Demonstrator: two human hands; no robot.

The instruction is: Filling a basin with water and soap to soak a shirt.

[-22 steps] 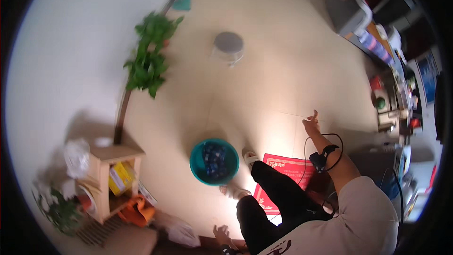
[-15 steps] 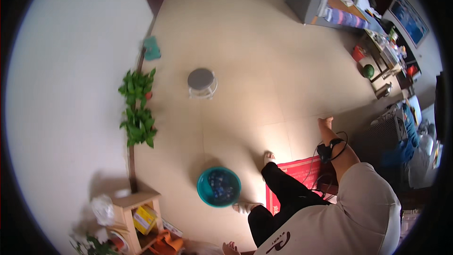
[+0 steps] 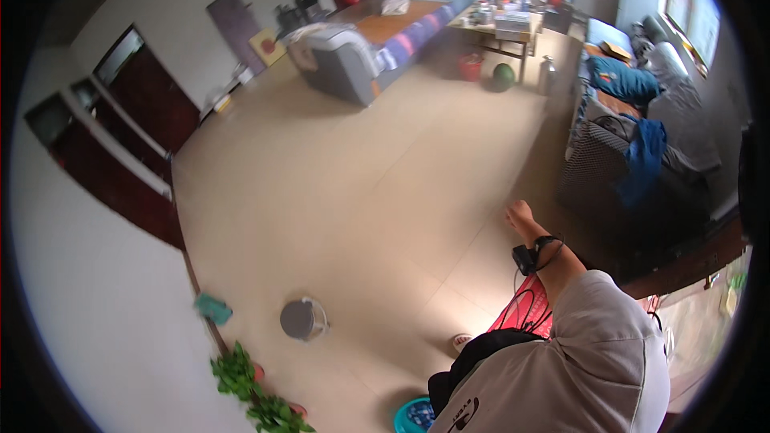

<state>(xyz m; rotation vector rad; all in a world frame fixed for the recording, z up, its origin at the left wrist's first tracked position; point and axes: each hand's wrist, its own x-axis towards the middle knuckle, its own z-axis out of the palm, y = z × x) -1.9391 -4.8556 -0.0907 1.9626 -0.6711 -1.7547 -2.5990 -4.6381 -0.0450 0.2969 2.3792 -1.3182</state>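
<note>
My right hand (image 3: 520,213) hangs over the tiled floor with its fingers curled in, and nothing shows in it. A black strapped device (image 3: 526,260) sits on that wrist, with thin dark cables trailing from it. Below the arm lies a red mat (image 3: 529,298), partly covered by my dark trousers. My left hand is out of the picture. At the lower edge, beside my body, a teal basin (image 3: 400,417) shows only in part, with dark blue items in it. One of my sandalled feet (image 3: 461,342) stands near the mat.
A grey-topped round stool (image 3: 297,320) stands by potted plants (image 3: 234,373) and a teal cloth (image 3: 212,309) along the left wall. At right is a cloth-laden sofa (image 3: 597,164). Farther off are a cluttered table (image 3: 513,28), a watermelon (image 3: 504,76), a red bucket (image 3: 471,67) and a grey bed-like seat (image 3: 335,68).
The view has swung up toward the far room. The basin and plants have slid to the lower edge; the small shelf and my left hand have left the picture. My right arm remains extended.
</note>
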